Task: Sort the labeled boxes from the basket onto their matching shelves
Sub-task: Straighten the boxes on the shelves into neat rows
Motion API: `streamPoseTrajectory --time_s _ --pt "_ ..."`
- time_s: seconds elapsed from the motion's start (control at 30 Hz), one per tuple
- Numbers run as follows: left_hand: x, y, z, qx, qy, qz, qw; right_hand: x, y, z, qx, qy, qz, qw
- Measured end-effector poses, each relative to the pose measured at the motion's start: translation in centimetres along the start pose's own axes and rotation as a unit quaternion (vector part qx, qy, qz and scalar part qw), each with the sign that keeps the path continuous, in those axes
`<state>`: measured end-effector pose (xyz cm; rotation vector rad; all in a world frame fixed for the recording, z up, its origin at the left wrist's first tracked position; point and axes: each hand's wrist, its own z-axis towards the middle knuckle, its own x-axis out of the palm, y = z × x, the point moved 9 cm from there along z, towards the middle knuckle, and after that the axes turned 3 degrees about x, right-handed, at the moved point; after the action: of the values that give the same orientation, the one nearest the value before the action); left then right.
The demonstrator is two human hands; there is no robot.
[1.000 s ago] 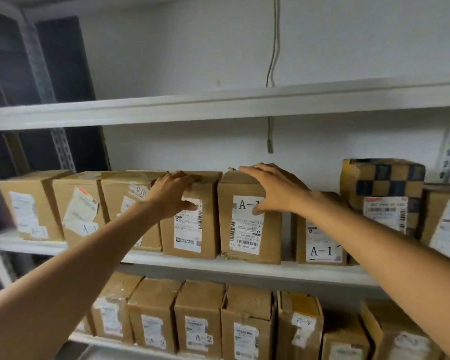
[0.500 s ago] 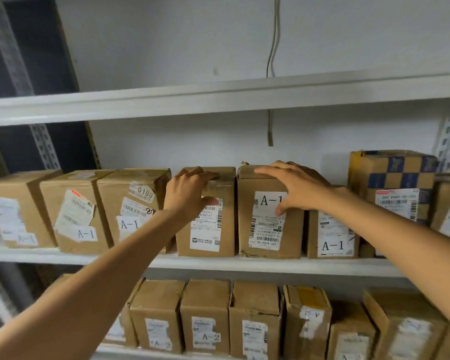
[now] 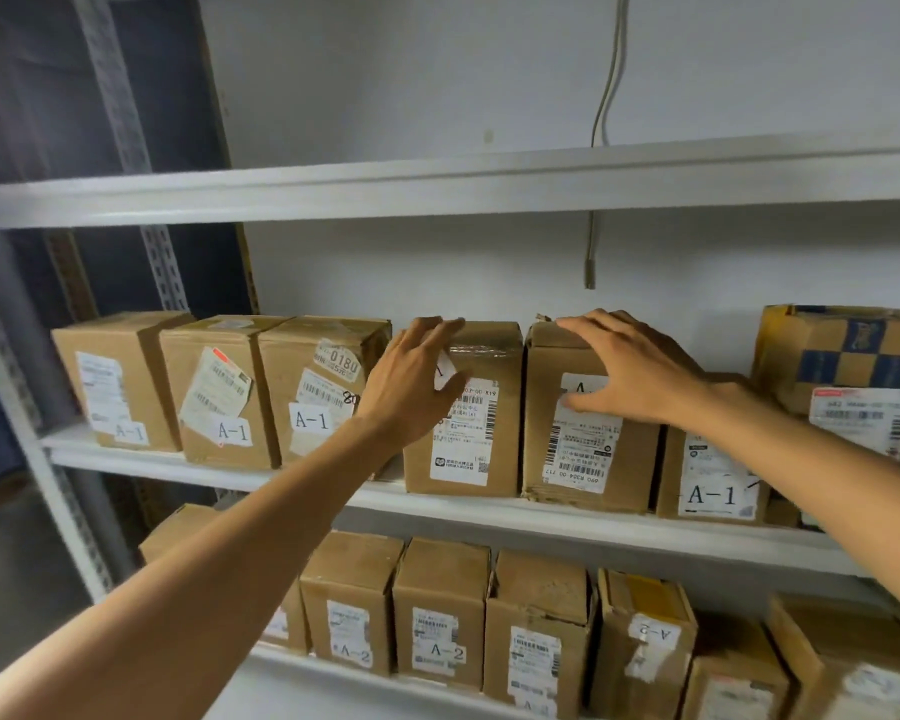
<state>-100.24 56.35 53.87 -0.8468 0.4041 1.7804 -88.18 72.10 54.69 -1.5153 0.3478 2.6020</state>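
- The right hand is laid flat with fingers spread over the top front edge of an A-1 box, and nothing is clasped.
- The left hand is rested with near-straight fingers on the top edge of the neighbouring box, thumb on its face. No closed hold is seen.
- Both boxes are stood upright, just beside each other, on the middle shelf in the A-1 row.
- Placement here is judged all but done, and A-2 boxes are lined up below.
- The basket is not seen, so what remains cannot be told.
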Motion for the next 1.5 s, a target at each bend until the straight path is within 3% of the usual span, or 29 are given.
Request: streamPoseTrajectory --time_s 0.23,0.4,0.7,0.8,1.1,1.5 --pt "-5.3 8.5 -3.0 -0.041 -0.032 0.042 0.998 0.4 9.6 3.0 -0.075 -0.044 -0.019 0.996" --pt "-8.4 16.6 -4.6 -0.068 -0.023 0.072 0.995 3.9 17.2 6.9 -0.098 -0.009 -0.017 0.995" --pt "-8.5 28.2 -4.2 -0.03 0.159 0.175 0.971 10.9 26.0 14.4 -0.053 0.043 -0.044 0.997" --pt "-8.5 28.5 -3.4 0.005 0.153 0.158 0.976 12.7 26.0 15.1 -0.023 0.075 0.002 0.997" --pt "-8.1 27.8 -2.6 0.043 0.067 0.155 0.985 12.1 24.7 15.3 -0.019 0.035 -0.035 0.999" --pt "-7.0 26.2 -2.2 0.047 0.07 0.13 0.988 11.6 23.0 14.8 -0.029 0.045 -0.062 0.997"
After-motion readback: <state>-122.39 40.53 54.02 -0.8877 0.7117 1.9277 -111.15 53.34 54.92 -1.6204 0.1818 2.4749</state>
